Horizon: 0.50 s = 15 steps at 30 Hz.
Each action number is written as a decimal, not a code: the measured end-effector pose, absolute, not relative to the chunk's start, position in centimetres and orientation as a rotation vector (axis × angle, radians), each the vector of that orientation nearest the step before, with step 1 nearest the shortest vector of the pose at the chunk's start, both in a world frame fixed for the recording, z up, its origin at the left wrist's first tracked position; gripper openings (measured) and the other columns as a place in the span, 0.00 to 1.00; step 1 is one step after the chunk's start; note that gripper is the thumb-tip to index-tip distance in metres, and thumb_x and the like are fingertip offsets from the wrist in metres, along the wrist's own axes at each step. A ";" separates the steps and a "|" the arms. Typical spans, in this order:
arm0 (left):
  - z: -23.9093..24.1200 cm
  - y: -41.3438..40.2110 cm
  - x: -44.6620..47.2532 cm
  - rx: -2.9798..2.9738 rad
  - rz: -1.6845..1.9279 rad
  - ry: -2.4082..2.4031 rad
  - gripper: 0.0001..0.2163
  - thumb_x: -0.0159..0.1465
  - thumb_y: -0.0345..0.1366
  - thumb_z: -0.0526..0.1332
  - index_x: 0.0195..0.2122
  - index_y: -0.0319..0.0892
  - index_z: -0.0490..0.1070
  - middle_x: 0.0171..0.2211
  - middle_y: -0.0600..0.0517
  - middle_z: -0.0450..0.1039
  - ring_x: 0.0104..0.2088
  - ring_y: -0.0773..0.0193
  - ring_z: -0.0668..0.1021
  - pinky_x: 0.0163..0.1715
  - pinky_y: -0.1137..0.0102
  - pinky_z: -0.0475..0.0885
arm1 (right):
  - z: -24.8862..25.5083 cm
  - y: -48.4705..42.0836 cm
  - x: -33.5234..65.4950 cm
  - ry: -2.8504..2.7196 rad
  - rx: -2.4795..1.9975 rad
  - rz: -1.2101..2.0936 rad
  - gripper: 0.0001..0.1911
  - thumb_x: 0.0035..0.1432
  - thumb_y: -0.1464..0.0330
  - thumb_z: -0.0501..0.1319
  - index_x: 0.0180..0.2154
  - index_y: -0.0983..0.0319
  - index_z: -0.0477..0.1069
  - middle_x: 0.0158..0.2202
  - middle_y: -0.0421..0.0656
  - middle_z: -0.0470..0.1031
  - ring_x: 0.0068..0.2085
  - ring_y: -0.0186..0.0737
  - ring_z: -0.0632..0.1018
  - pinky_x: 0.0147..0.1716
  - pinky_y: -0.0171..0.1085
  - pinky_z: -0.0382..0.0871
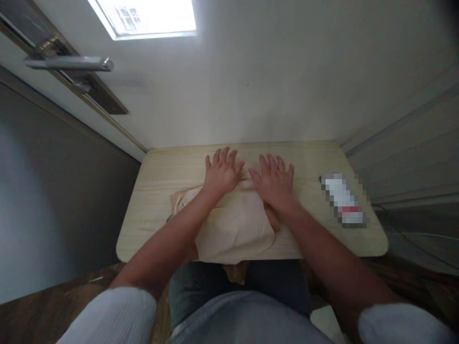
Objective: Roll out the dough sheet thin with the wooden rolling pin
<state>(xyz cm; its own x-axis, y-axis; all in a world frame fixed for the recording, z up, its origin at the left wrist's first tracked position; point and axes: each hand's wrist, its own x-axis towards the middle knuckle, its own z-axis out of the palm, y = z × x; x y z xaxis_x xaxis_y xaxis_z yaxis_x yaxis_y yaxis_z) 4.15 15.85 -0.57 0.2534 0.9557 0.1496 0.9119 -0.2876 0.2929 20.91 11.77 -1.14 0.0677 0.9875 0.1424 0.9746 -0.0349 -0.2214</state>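
Note:
A cream-coloured piece of cloth [234, 229] lies on the small wooden table [143, 215], its lower edge reaching the table's near edge. My left hand [223, 169] rests palm down at the cloth's far edge, fingers spread toward the wall. Beside it, my right hand [274, 179] is also palm down with fingers spread, at the cloth's far right corner. A tan or brown layer shows at the cloth's left corner and under my right wrist; I cannot tell what it is. My left forearm hides part of the cloth's left side.
On the table's right side lies a flat rectangular item [342, 198], blurred out by pixels. Behind the table stands a white door with a metal handle [71, 63] and a bright window pane [150, 16]. A dark cable [412, 239] runs at the right.

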 end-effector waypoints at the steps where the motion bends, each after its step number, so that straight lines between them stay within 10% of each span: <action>1: -0.5 17.6 4.4 2.371 0.469 1.791 0.24 0.74 0.49 0.46 0.66 0.46 0.62 0.70 0.43 0.58 0.69 0.46 0.59 0.68 0.43 0.48 | -1.0 14.0 21.0 -1.987 -2.116 0.107 0.35 0.71 0.49 0.45 0.69 0.62 0.59 0.70 0.56 0.59 0.70 0.65 0.56 0.64 0.71 0.43; 8: -0.2 21.0 4.7 2.371 0.535 1.872 0.22 0.75 0.47 0.45 0.56 0.40 0.71 0.58 0.38 0.71 0.60 0.45 0.69 0.60 0.51 0.61 | -0.9 18.7 21.1 -2.016 -2.171 0.216 0.39 0.68 0.45 0.44 0.69 0.62 0.59 0.70 0.57 0.59 0.69 0.69 0.58 0.62 0.74 0.45; 15: -0.1 11.9 3.9 2.384 0.421 1.775 0.26 0.74 0.51 0.44 0.66 0.44 0.62 0.68 0.42 0.62 0.67 0.47 0.63 0.66 0.48 0.55 | -1.5 7.1 20.5 -2.024 -2.032 0.026 0.32 0.72 0.52 0.45 0.68 0.62 0.60 0.70 0.54 0.60 0.70 0.63 0.57 0.65 0.68 0.44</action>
